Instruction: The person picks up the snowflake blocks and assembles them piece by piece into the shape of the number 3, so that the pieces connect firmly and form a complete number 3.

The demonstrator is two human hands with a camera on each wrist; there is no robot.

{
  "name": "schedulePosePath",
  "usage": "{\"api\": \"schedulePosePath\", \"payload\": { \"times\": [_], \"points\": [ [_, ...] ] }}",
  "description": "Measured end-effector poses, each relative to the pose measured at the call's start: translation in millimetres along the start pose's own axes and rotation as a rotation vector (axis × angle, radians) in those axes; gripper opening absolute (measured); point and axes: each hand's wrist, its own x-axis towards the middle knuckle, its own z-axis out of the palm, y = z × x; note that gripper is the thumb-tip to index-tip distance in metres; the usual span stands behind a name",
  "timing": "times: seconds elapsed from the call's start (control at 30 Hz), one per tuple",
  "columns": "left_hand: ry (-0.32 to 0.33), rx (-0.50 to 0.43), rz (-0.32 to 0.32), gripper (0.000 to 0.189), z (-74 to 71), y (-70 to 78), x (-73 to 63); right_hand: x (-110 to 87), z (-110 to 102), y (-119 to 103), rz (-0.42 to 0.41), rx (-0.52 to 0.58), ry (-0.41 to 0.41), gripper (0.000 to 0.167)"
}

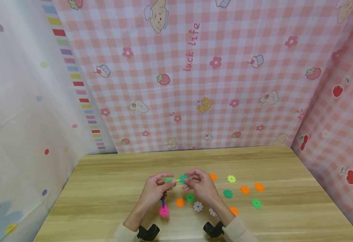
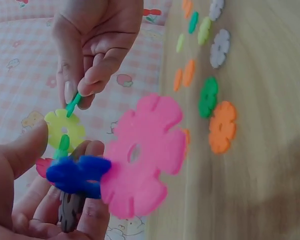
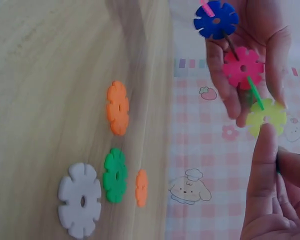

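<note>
My left hand [image 1: 153, 189] holds a chain of slotted plastic flower discs, its thumb at the yellow disc [image 2: 65, 131]. Down the chain come a small green disc [image 3: 255, 92], a rose-red disc [image 3: 235, 67], a brown disc [image 2: 69, 212], a blue disc [image 2: 72, 175] and a pink disc [image 2: 146, 155] at the hanging end. Between thumb and fingers, my right hand [image 1: 202, 185] pinches another green disc [image 1: 182, 178]. That disc meets the yellow one edge-on; how deep their slots engage I cannot tell. Fingers partly hide it in the right wrist view.
Several loose discs lie flat on the wooden table [image 1: 109, 188], including an orange disc [image 1: 180, 202], a green disc [image 1: 190, 197], a grey disc [image 1: 198, 206] and a yellow disc [image 1: 231, 178]. Most spread to the right. A checked cloth [image 1: 176, 127] hangs behind the table.
</note>
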Motion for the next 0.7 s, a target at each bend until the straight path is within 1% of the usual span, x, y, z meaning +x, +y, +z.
{"api": "schedulePosePath", "payload": {
  "times": [0.1, 0.2, 0.27, 0.4, 0.47, 0.63, 0.7],
  "points": [
    [-0.009, 0.003, -0.006, 0.038, 0.1, 3.5, -0.4, -1.0, -0.1, 0.3, -0.028, -0.004, 0.008, 0.017],
    [-0.001, 0.004, -0.011, 0.041, 0.3, 6.9, -0.7, -1.3, 1.4, 0.4, -0.056, 0.009, 0.01, 0.016],
    [-0.008, 0.009, -0.006, 0.042, -0.7, 7.1, -1.1, -1.4, 2.6, 0.4, -0.064, 0.023, 0.007, 0.016],
    [-0.077, -0.016, 0.03, 0.047, -5.8, 4.7, -2.1, -1.2, 3.5, 0.2, -0.058, 0.022, -0.015, 0.017],
    [-0.1, -0.019, 0.035, 0.049, -7.8, 3.9, -2.1, -0.5, 3.8, 0.2, -0.06, 0.01, -0.024, 0.018],
    [-0.101, 0.036, 0.021, 0.049, -8.6, 5.1, -1.8, 0.8, 4.0, 1.2, -0.06, 0.0, -0.035, 0.02],
    [-0.111, 0.044, 0.027, 0.048, -8.6, 4.8, -1.4, 1.0, 3.4, 1.6, -0.055, 0.0, -0.048, 0.021]
  ]
}}
